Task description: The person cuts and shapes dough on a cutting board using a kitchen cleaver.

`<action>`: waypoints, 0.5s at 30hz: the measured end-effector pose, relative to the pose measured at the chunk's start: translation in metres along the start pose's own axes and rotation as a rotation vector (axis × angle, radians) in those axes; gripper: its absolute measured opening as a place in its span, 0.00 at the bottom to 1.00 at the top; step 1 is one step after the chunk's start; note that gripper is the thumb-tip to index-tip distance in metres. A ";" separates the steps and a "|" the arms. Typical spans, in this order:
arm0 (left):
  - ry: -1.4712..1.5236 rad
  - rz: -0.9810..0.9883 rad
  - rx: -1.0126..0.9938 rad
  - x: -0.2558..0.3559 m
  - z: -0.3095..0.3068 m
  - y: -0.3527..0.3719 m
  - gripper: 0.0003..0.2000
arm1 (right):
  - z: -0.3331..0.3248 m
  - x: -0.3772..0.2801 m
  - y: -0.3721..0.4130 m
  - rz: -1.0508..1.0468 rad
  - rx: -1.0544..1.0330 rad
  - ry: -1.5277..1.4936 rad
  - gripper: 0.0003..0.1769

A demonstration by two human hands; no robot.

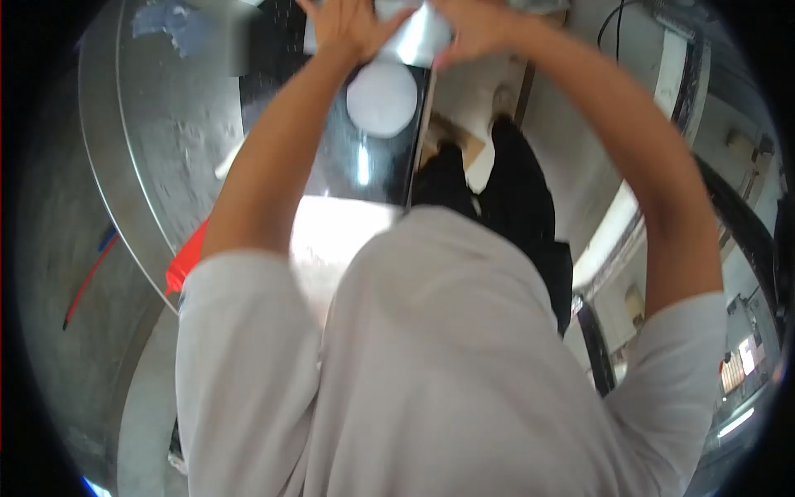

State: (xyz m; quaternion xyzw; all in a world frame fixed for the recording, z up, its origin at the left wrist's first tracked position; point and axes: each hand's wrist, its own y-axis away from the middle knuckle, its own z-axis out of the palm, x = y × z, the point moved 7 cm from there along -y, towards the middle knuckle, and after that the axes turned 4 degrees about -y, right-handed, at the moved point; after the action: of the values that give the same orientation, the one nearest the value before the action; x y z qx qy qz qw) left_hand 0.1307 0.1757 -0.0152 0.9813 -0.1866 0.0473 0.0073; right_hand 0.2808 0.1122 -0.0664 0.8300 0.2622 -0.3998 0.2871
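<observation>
At the top edge of the head view, my left hand [352,26] has its fingers spread over a shiny silver-white flat piece [411,40], with the thumb stretched along it. My right hand [474,31] is at the piece's right side, its fingers apart near the edge. Some fingertips are cut off by the frame, and how firmly the piece is touched cannot be made out. Just below it, a round white disc [382,99] lies on a glossy black surface [335,157].
A brushed metal table [178,124] extends left, bearing a crumpled blue-grey cloth [170,23]. A red object [189,258] sits beside my left arm. A bright white surface [344,236] lies nearer my body. Legs in black trousers [522,178] show beside the table.
</observation>
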 end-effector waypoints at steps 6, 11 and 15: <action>-0.006 0.178 -0.102 -0.001 0.008 0.050 0.55 | 0.035 -0.022 0.014 0.118 0.086 0.133 0.49; -0.056 0.158 0.078 -0.005 -0.004 0.016 0.56 | -0.009 -0.029 -0.002 0.088 0.083 0.217 0.46; -0.097 0.150 0.229 -0.019 -0.012 0.004 0.56 | -0.049 -0.011 -0.036 0.076 0.186 0.265 0.37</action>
State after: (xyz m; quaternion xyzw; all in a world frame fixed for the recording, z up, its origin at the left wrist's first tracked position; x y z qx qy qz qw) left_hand 0.1110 0.1791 -0.0052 0.9601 -0.2530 0.0210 -0.1173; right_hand 0.2760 0.1682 -0.0419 0.9077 0.2280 -0.2984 0.1870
